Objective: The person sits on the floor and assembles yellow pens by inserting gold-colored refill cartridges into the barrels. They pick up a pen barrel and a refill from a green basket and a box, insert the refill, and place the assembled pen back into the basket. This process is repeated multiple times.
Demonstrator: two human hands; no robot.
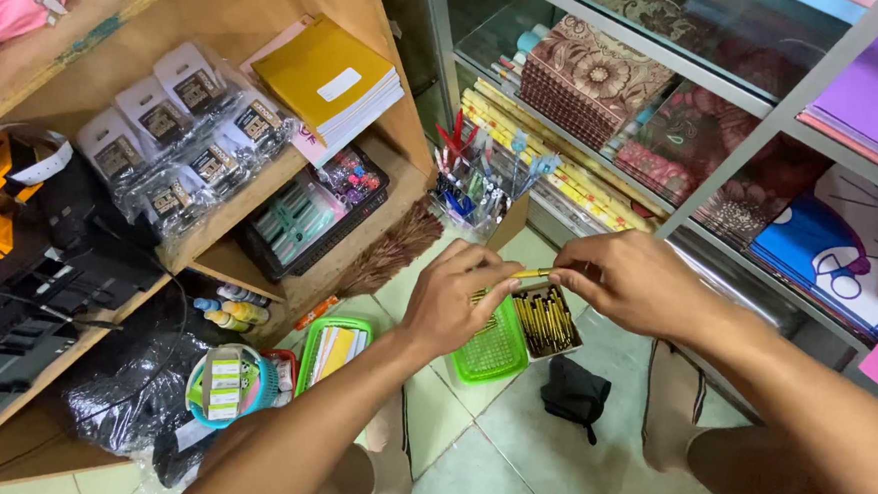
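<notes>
**Both hands on one gold pen, above the floor**

Far left, the wooden shelf [215, 220] carries glossy plastic packets [179, 138] and a yellow notebook stack [330, 79], flat and matte. Below, on the tiled floor near the shelf's foot, sits a round teal tub [229, 386] and a green mesh tray [333, 352] of card-like sheets.

Now the centre: the left hand [451, 298] has its fingers [487, 280] curled, thumb and forefinger pinched shut on a slim gold pen [530, 274]. The pen is held level in the air, over a lime-green mesh basket [494, 352] and a small box [547, 321] packed with more gold pens, shiny and metallic.

The right hand [637, 282] meets it from the other side, fingers closed round the pen's far end. I'd say the sound way here is a light, straight grip along the barrel, no bending, since the thing looks thin and smooth enough to slip.

Right of that, a crumpled black cloth [576, 393] lies soft on the tiles, and the metal rack [766, 124] holds patterned fabric-covered books.
</notes>
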